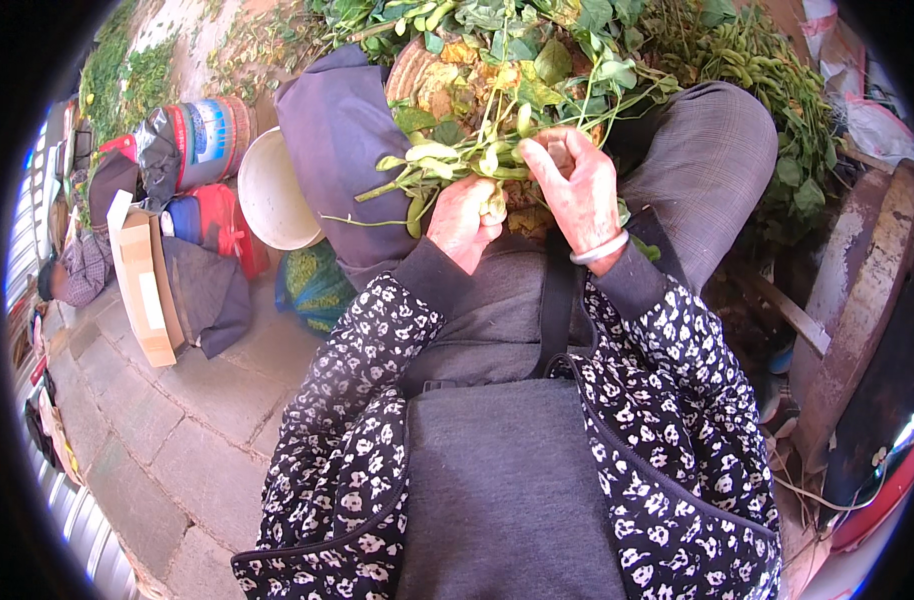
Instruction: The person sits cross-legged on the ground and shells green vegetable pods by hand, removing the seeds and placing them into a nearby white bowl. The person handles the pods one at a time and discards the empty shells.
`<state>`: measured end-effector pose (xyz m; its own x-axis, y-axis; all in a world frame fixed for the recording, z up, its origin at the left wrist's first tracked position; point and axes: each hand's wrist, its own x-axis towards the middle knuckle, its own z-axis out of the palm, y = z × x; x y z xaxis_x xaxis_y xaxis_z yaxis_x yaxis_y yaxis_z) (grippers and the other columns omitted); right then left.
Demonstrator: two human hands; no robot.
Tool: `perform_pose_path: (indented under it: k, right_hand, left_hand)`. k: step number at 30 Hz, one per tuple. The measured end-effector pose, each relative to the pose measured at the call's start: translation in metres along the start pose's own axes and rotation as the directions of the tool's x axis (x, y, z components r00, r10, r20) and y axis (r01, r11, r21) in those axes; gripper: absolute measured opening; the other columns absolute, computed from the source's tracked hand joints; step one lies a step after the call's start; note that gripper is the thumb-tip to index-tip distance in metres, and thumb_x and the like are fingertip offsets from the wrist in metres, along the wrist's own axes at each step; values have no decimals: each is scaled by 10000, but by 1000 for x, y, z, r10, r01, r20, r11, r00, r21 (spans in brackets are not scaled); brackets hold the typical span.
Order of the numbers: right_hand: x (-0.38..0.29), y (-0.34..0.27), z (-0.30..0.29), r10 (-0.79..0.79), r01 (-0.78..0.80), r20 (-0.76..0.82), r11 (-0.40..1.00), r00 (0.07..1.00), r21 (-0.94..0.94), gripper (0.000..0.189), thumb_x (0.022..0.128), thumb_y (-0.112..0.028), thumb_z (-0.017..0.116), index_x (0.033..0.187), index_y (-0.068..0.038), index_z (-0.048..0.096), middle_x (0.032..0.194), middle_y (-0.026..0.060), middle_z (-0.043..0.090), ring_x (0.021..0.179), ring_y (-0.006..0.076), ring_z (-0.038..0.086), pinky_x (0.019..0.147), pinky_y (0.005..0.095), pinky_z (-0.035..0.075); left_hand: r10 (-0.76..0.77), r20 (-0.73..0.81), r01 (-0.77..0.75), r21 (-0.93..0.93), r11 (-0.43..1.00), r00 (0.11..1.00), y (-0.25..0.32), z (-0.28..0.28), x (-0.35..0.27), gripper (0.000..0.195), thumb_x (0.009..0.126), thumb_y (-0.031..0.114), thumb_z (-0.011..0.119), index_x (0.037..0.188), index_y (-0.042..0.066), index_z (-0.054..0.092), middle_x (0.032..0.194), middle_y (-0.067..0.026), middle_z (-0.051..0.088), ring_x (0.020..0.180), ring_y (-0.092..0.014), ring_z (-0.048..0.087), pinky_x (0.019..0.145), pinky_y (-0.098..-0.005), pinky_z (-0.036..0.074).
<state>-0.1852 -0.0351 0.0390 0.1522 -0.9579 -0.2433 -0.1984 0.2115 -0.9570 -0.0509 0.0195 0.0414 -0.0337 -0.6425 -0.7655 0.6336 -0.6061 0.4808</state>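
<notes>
My left hand is closed around a bunch of green bean stalks with plump pods, held over my lap. Something pale green shows between its fingers. On the right, my right hand, with a pale bangle at the wrist, has its thumb and fingers bent at the stalks beside a pod; whether they pinch a pod cannot be made out. Beyond the hands, green and yellowed leaves lie on a woven round basket or mat, partly hidden by them.
Left of my knee are a white bucket, a blue mesh bag of pods, a cardboard box and a large labelled container. More bean plants are heaped at upper right, above a worn curved wooden object.
</notes>
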Motion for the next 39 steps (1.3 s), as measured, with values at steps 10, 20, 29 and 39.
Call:
perform_pose_path:
  k: [10, 20, 29, 39]
  right_hand:
    - [20, 7, -8, -97, 91, -44, 988, 994, -129, 182, 806, -94, 652, 952, 5, 609, 710, 8, 596, 648, 44, 521, 601, 201, 439]
    - [46, 11, -3, -197, 216, 98, 941, 975, -262, 148, 762, -114, 677, 843, -6, 617, 627, 88, 516, 540, 172, 457, 543, 296, 415]
    - [44, -5, 15, -318, 448, 375, 827, 871, -339, 213, 743, -213, 633, 892, -63, 615, 823, 123, 607, 816, 326, 577, 705, 405, 466]
    - [39, -6, 14, -443, 474, 170, 797, 880, -376, 179, 733, -100, 667, 889, -45, 599, 757, 107, 578, 688, 280, 551, 630, 348, 442]
  left_hand:
    - [-80, 151, 62, 116, 991, 985, 6, -18, 5, 312, 861, 79, 426, 1145, -16, 514, 793, -16, 505, 579, -34, 421, 418, -142, 298]
    - [-148, 254, 116, 135, 984, 956, 10, -24, 8, 327, 904, 96, 451, 1210, -12, 482, 786, 28, 456, 592, -19, 382, 425, -131, 260]
    - [-124, 111, 99, 209, 973, 986, 9, -22, 5, 147, 870, 91, 467, 990, 39, 533, 797, 9, 502, 592, -41, 419, 425, -147, 276]
    - [-51, 15, 43, 307, 951, 999, 16, -21, -8, 154, 896, 226, 541, 815, 98, 563, 703, 43, 503, 552, -19, 411, 420, -149, 265]
